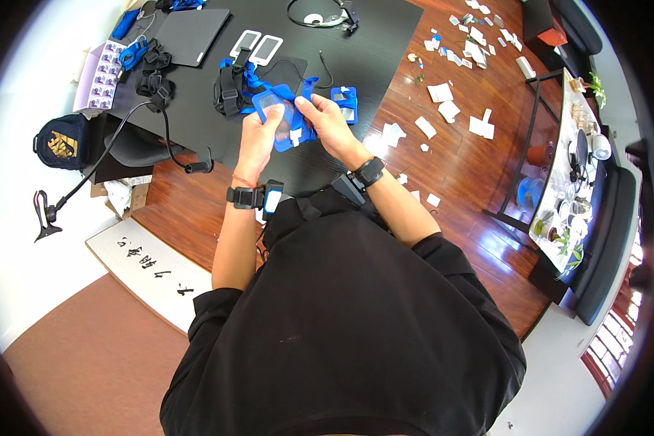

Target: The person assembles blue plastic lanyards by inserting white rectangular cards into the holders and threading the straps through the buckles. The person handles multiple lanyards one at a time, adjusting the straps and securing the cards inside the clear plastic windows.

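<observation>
Above the near edge of the black table (pixel 354 60), my left hand (pixel 261 133) grips a blue-framed clear badge holder (pixel 283 121) by its left side, thumb on its face. My right hand (pixel 327 122) pinches the blue lanyard strap at the holder's right side. Another blue badge holder (pixel 344 104), with its strap around it, lies just right of my right hand. Two white-framed badge holders (pixel 266 50) lie farther back. Black webbing straps with buckles (pixel 230 90) and more blue lanyard lie left of the held holder.
A closed laptop (pixel 192 37), a patterned box (pixel 102 76) and black straps (pixel 153 82) occupy the table's left side. A cable coil (pixel 319 22) lies at the back. A gooseneck clamp stand (pixel 166 128) reaches in from the left. Papers (pixel 440 94) litter the floor at right.
</observation>
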Action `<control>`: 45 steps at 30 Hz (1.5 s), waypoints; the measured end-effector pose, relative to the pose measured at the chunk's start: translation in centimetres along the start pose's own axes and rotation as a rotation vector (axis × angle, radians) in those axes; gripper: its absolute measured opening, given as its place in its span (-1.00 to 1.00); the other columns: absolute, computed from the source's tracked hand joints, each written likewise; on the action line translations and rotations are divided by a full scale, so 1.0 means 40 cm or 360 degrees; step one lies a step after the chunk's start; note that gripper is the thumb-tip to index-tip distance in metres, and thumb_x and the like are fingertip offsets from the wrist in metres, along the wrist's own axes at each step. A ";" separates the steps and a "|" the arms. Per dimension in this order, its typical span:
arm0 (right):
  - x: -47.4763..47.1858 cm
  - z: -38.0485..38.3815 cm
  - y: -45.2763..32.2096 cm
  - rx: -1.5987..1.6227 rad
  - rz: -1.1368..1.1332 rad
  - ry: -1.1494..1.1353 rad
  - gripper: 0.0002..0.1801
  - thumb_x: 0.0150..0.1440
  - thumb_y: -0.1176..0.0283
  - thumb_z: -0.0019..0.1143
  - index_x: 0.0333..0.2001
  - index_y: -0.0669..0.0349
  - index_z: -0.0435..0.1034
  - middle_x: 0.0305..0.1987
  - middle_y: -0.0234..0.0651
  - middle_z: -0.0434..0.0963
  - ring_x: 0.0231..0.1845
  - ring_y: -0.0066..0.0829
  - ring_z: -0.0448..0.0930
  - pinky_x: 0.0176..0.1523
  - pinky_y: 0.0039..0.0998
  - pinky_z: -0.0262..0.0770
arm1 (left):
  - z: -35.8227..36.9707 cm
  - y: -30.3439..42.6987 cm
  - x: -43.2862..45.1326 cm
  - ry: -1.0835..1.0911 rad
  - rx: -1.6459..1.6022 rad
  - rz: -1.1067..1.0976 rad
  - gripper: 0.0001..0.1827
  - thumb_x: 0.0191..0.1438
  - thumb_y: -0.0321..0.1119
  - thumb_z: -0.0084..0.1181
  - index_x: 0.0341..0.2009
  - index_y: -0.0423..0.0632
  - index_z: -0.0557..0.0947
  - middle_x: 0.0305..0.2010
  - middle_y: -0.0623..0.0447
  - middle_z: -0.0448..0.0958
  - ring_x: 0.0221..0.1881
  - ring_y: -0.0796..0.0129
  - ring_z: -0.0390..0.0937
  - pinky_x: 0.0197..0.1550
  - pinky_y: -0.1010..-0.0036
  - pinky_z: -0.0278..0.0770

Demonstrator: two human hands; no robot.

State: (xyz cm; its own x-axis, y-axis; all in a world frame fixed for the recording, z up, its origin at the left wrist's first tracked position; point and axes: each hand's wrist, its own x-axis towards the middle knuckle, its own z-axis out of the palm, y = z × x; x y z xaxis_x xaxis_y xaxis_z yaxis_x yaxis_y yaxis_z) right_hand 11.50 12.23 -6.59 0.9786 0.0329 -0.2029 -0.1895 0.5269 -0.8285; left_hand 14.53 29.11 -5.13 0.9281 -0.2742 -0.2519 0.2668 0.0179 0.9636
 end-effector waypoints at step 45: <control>-0.050 -0.062 -0.117 -0.1664 -0.0992 0.0211 -0.84 0.15 0.63 -0.01 -0.16 0.26 0.38 -0.42 -0.17 0.58 -0.41 -0.32 0.62 -0.29 -0.33 0.52 | -0.051 0.139 -0.054 0.0481 -0.0597 0.0070 -0.57 0.18 -0.46 0.20 0.13 -0.34 0.52 -0.08 -0.14 0.62 -0.10 0.10 0.67 -0.08 0.33 0.70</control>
State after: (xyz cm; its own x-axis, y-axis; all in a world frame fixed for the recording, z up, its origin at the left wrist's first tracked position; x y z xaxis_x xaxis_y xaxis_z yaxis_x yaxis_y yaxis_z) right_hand 10.23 7.58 -3.58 0.9207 -0.1002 0.3773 0.2760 -0.5165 -0.8106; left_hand 14.54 31.78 0.58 0.9597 0.0250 -0.2800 0.2494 0.3839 0.8891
